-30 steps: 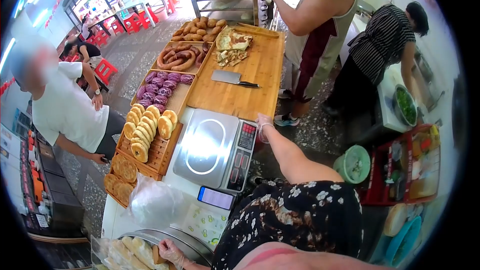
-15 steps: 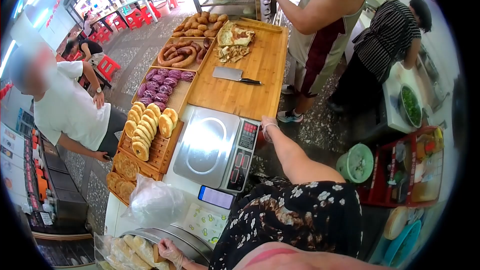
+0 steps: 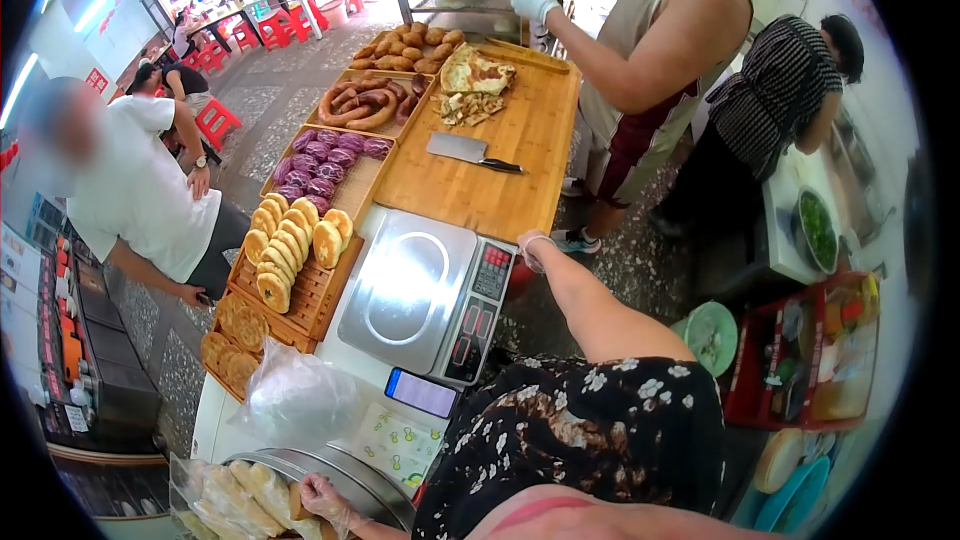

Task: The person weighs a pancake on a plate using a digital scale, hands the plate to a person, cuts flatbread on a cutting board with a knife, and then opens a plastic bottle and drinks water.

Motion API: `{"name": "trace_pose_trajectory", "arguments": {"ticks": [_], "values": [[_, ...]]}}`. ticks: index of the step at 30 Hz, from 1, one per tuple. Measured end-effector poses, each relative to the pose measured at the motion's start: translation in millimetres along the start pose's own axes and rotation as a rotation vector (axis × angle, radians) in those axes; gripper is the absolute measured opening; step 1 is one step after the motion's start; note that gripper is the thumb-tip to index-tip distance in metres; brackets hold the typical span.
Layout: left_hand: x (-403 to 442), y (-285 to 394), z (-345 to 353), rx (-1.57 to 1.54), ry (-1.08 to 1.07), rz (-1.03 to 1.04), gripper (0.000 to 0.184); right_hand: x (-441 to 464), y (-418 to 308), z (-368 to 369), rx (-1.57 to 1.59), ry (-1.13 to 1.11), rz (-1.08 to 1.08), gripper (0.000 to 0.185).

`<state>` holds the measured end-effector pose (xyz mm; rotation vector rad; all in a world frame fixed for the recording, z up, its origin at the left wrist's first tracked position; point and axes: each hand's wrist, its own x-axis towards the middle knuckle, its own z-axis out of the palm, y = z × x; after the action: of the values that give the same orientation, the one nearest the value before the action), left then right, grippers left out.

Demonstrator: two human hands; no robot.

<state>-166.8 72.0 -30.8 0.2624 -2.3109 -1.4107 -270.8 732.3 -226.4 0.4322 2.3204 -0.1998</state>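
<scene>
My right hand [image 3: 534, 249], in a clear plastic glove, is at the near right corner of the wooden cutting board [image 3: 490, 200], its fingers curled at the edge. Beside it stands a digital scale [image 3: 408, 280] with a bare steel plate. My left hand [image 3: 325, 502], also gloved, is low in the view, its fingers closed at a brown-ended piece of bread [image 3: 297, 500]. Pale bread [image 3: 240, 500] in a clear bag lies next to it, by a round steel pot [image 3: 365, 480]. A cleaver [image 3: 460, 148] and chopped flatbread [image 3: 468, 110] lie on the board.
Along the board's left side run trays of purple buns [image 3: 320, 165], sausages [image 3: 360, 108] and round flatbreads [image 3: 285, 250]. A phone [image 3: 420, 392] and plastic bags [image 3: 300, 395] are near me. A gloved co-worker [image 3: 660, 40] holds a plate; a person in white [image 3: 150, 180] stands left.
The co-worker's gloved hand and plate have shifted slightly left and down. My view has moved slightly. My right hand stays at the board's corner, and my left hand at the bread.
</scene>
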Motion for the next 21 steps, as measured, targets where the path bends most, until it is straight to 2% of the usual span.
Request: {"name": "trace_pose_trajectory", "arguments": {"ticks": [1, 3, 5, 6, 7, 8, 10, 11, 12, 13, 14, 15, 16, 17, 18, 20, 21], "values": [[1, -2, 0, 0.0, 0.004, -0.002, 0.011, 2, 1, 4, -0.003, 0.001, -0.003, 0.021], [5, -9, -1, 0.092, 0.027, 0.052, 0.015, 1, 0, 8, 0.758, 0.15, 0.353, 0.022], [5, -3, -10, 0.211, -0.036, 0.044, 0.019, -2, 6, 4, -0.085, 0.026, -0.044, 0.029], [3, 14, -3, 0.268, 0.043, 0.051, 0.018, -22, -6, 4, 0.069, 0.178, 0.01, 0.022], [2, 31, -3, 0.378, 0.007, -0.049, 0.017, -54, -20, 3, 0.21, 0.32, 0.025, 0.017], [3, 2, -4, 0.362, 0.016, -0.042, 0.016, -65, -31, -2, 0.359, 0.385, 0.073, 0.019], [0, 30, 3, 0.502, 0.032, 0.066, 0.016, 0, -15, 15, -0.189, 0.954, -0.109, 0.026], [-3, 47, 5, 0.474, 0.084, 0.17, 0.015, -2, -28, -30, 0.076, 1.009, -0.153, 0.024], [-10, 42, 3, 0.565, 0.01, 0.038, 0.014, -5, -45, -74, 0.315, 1.027, -0.187, 0.023], [-24, 37, 9, 0.359, 0.098, 0.082, 0.014, -5, -70, -114, 0.465, 1.028, -0.211, 0.021], [-40, 66, 9, 0.332, 0.091, -0.053, 0.013, -6, -96, -149, 0.567, 1.024, -0.209, 0.019], [-60, 61, 17, 0.277, 0.205, 0.058, 0.01, -18, -127, -174, 0.641, 1.007, -0.183, 0.017], [-80, 74, 18, 0.344, 0.223, 0.041, 0.012, -37, -161, -192, 0.683, 0.997, -0.209, 0.015], [-107, 76, 19, 0.375, 0.293, 0.044, 0.013, -65, -185, -203, 0.694, 1.0, -0.284, 0.014], [-135, 78, 19, 0.399, 0.345, 0.052, 0.014, -82, -215, -208, 0.593, 1.075, -0.576, 0.018], [-195, 92, 7, 0.245, 0.421, -0.111, 0.014, -126, -266, -207, 0.384, 1.222, -1.15, 0.026], [-224, 94, -4, 0.228, 0.461, -0.139, 0.015, -175, -300, -184, 0.262, 1.458, -1.218, 0.03]]}}
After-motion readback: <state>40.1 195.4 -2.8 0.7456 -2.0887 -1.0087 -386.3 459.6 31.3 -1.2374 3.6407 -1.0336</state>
